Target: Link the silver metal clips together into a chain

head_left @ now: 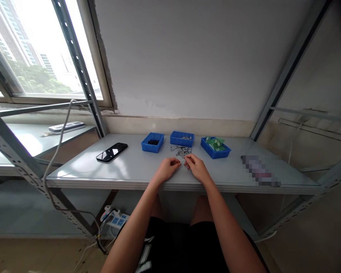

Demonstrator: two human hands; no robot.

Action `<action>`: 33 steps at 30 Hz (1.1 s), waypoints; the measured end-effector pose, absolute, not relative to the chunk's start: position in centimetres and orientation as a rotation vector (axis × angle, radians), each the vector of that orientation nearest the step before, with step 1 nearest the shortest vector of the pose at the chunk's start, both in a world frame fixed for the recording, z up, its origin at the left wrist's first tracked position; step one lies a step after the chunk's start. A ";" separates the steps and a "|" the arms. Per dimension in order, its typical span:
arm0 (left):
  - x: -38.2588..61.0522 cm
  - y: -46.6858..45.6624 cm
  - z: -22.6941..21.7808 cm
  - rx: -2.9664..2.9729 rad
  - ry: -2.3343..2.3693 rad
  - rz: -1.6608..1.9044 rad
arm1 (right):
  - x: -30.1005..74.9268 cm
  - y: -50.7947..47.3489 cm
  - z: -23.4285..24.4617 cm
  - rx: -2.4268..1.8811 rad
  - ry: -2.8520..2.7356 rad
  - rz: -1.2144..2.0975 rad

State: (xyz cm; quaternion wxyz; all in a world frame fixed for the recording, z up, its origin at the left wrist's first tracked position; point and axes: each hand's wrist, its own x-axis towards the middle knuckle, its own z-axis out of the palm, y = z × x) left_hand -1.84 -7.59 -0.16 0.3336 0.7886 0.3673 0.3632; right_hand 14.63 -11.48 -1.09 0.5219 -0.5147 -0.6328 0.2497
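Note:
My left hand (pixel 167 168) and my right hand (pixel 195 167) meet over the grey table (pixel 130 167), near its front edge. Their fingertips pinch together around a small metal screw (pixel 182 161) held between them. Just beyond the hands lies a loose pile of screws (pixel 182 151). Behind it stand three blue bins: the left bin (pixel 152 142) holds small black parts, the middle bin (pixel 182 138) holds metal screws, the right bin (pixel 215 147) holds green parts.
A black phone (pixel 111 151) lies on the table at the left. A blurred flat object (pixel 260 170) lies at the right. A power strip (pixel 66 127) rests on the side shelf by the window, another (pixel 115 219) on the floor. Metal rack posts flank the table.

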 end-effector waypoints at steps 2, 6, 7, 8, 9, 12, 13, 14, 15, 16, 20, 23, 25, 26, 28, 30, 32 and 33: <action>-1.8 -7.7 -0.1 2.062 0.959 0.949 | 14.6 -11.5 -1.0 -1.232 -1.513 0.588; -1.9 -7.8 0.0 2.047 0.987 0.995 | 14.6 -11.5 -1.0 -1.233 -1.516 0.585; -1.9 -7.8 0.1 2.041 0.994 1.010 | 14.6 -11.5 -1.0 -1.235 -1.518 0.586; -1.9 -7.8 0.1 2.035 1.000 1.024 | 14.6 -11.5 -1.1 -1.237 -1.522 0.588; -2.0 -7.7 0.1 2.027 1.005 1.038 | 14.6 -11.5 -1.1 -1.241 -1.527 0.591; -2.0 -7.7 0.2 2.003 1.011 1.075 | 14.6 -11.5 -1.1 -1.253 -1.558 0.601; -2.1 -7.7 0.3 1.996 1.008 1.087 | 14.6 -11.5 -1.1 -1.255 -1.574 0.604; -2.1 -7.7 0.3 1.988 1.004 1.097 | 14.6 -11.5 -1.0 -1.257 -1.592 0.605; -2.1 -7.7 0.4 1.982 0.999 1.105 | 14.6 -11.6 -1.0 -1.259 -1.612 0.607; -2.1 -7.8 0.4 1.977 0.994 1.112 | 14.6 -11.6 -1.0 -1.260 -1.634 0.609; -2.1 -8.0 0.5 1.959 0.978 1.122 | 14.5 -11.8 -0.8 -1.264 -1.706 0.620; -2.1 -8.0 0.5 1.960 0.948 1.121 | 14.5 -11.9 -0.7 -1.260 -1.739 0.634; -2.1 -8.1 0.5 1.962 0.927 1.126 | 14.4 -12.0 -0.7 -1.256 -1.759 0.647; -2.1 -8.1 0.5 1.962 0.921 1.128 | 14.4 -12.0 -0.6 -1.254 -1.766 0.654; -2.1 -8.0 0.5 1.957 0.920 1.131 | 14.3 -12.1 -0.6 -1.253 -1.772 0.669; -2.1 -7.9 0.4 1.949 0.924 1.135 | 14.3 -12.1 -0.5 -1.255 -1.763 0.666; -2.1 -7.7 0.2 1.942 0.927 1.137 | 14.3 -12.2 -0.5 -1.260 -1.746 0.644; -2.1 -7.7 0.1 1.938 0.928 1.137 | 14.3 -12.2 -0.5 -1.262 -1.734 0.629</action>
